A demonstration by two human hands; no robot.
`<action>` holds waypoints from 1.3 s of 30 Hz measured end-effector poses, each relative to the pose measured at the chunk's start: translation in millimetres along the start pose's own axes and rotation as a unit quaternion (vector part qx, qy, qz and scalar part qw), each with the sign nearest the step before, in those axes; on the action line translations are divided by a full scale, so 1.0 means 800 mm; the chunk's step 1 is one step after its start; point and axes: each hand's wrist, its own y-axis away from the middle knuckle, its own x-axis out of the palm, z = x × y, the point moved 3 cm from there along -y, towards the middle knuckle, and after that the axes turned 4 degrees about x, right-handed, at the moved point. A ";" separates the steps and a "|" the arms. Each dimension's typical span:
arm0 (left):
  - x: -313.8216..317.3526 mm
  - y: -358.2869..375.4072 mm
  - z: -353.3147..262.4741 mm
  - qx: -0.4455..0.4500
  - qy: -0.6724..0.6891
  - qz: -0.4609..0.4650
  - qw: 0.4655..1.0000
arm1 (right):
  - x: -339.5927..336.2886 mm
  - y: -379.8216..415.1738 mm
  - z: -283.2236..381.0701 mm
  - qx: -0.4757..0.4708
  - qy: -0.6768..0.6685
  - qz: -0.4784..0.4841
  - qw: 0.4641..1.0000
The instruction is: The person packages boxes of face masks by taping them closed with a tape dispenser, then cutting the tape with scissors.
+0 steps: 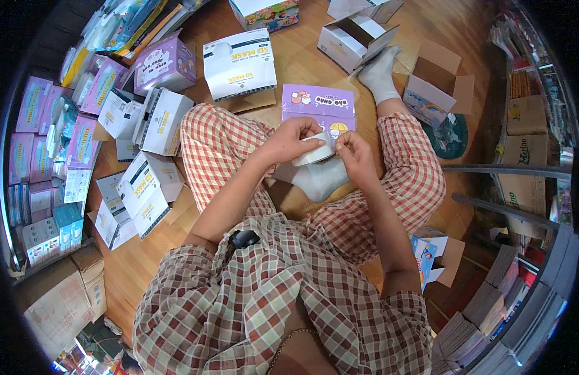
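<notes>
A roll of whitish tape [314, 150] is gripped in my left hand [291, 141], its thumb and fingers closed around the ring. Beside the roll's right edge, my right hand [357, 156] has its fingers pinched together at what looks like the tape's end. Just beyond both hands, a flat purple box [319, 109] with printed pictures lies in front of me, its near part partly covered by the hands and tape. My grey-socked foot [321, 180] rests below the roll.
White mask boxes [240, 64] and opened cartons [430, 81] surround my legs on the wooden floor [142, 269]. Purple boxes [165, 64] are stacked at the left. Metal shelf bars [508, 169] and piled stock stand at the right.
</notes>
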 end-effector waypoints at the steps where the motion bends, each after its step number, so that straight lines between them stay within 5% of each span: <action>1: 0.000 0.002 0.000 0.001 -0.006 -0.006 1.000 | 0.005 0.001 0.001 -0.014 -0.051 0.013 0.999; 11: 0.008 0.015 -0.013 -0.001 -0.160 -0.095 0.983 | 0.013 0.008 0.018 -0.042 -0.088 0.046 0.994; 21: 0.012 0.018 -0.010 0.019 -0.153 -0.102 0.983 | 0.015 0.008 0.032 -0.032 -0.088 0.029 0.995; 29: 0.016 0.019 -0.012 0.017 -0.128 -0.052 0.990 | 0.007 0.004 0.055 -0.196 0.207 0.054 0.957; 39: 0.011 0.017 -0.006 0.002 -0.086 0.002 0.996 | 0.012 0.005 0.048 -0.198 0.198 0.035 0.959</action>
